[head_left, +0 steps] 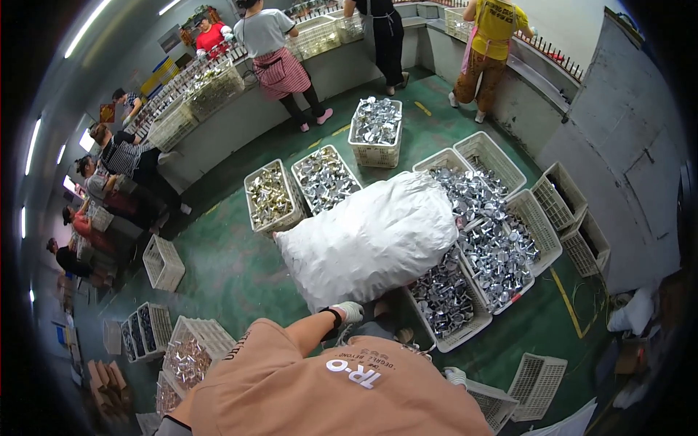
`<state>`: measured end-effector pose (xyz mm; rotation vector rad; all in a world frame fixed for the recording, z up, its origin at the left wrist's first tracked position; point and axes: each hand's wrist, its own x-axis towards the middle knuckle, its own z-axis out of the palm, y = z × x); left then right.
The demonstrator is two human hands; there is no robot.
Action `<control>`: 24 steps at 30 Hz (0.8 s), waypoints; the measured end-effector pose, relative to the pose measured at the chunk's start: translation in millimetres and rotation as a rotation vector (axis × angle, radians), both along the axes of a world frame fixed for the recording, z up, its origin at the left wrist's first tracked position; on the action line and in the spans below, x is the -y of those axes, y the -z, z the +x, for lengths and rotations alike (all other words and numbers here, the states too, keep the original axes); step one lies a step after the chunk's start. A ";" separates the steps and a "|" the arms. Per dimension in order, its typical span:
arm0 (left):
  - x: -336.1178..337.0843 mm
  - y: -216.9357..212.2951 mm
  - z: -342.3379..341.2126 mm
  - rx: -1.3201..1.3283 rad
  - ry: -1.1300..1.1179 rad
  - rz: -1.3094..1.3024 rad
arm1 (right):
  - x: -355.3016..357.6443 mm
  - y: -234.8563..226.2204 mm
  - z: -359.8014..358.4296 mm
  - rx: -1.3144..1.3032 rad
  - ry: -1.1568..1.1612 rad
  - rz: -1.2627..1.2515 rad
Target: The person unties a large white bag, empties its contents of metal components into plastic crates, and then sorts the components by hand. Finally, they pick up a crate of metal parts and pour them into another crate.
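My left hand [350, 312], in a white glove with a black band at the wrist, is at the lower edge of a big white sack [371, 236]. Its fingers look curled, and what they hold, if anything, is hidden. The sack lies bulging across the floor and against crates of shiny metal parts. Gloved too, my right hand [456, 376] is low beside my shirt, close to the rim of a pale plastic crate [494, 407]. The shirt covers part of that hand, so its grip does not show.
Crates of silvery parts [502, 251] stand right of the sack. Beyond it are a crate of golden parts [270, 195] and another silvery one [378, 120]. A crate of coppery parts [190, 360] stands left. Several people work along a low wall [218, 145].
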<state>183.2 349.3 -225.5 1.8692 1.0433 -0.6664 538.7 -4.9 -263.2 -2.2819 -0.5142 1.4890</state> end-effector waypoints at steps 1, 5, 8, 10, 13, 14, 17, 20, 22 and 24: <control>4.0 5.0 -4.9 0.012 0.008 -0.013 | 3.0 1.7 0.3 -0.004 -0.015 -0.014; 4.7 -4.8 -9.2 0.075 -0.001 0.112 | 8.0 34.0 10.2 0.294 -0.374 0.122; 5.5 -3.6 -20.1 0.085 -0.048 0.168 | -8.3 27.9 13.0 0.203 -0.323 0.196; 1.8 -12.8 -20.0 0.017 -0.109 0.120 | -19.4 21.1 7.7 0.059 -0.168 0.143; 5.8 -18.8 -35.0 -0.007 -0.174 0.096 | -3.7 62.5 20.6 -0.047 -0.110 0.082; 9.3 -19.2 -45.9 -0.006 -0.215 0.074 | -6.0 76.8 27.5 -0.035 -0.177 0.110; -4.3 -43.9 -56.2 -0.104 -0.389 -0.138 | 7.4 120.9 46.9 -0.004 -0.225 0.088; -10.8 -43.5 -106.8 -0.140 -0.392 -0.050 | -24.1 130.7 42.7 0.070 -0.279 0.119; -28.6 -48.5 -131.0 -0.197 -0.376 -0.009 | -55.6 111.5 33.8 0.158 -0.275 0.108; -48.5 -49.2 -171.2 -0.298 -0.427 -0.028 | -103.7 79.9 13.4 -0.008 -0.161 -0.009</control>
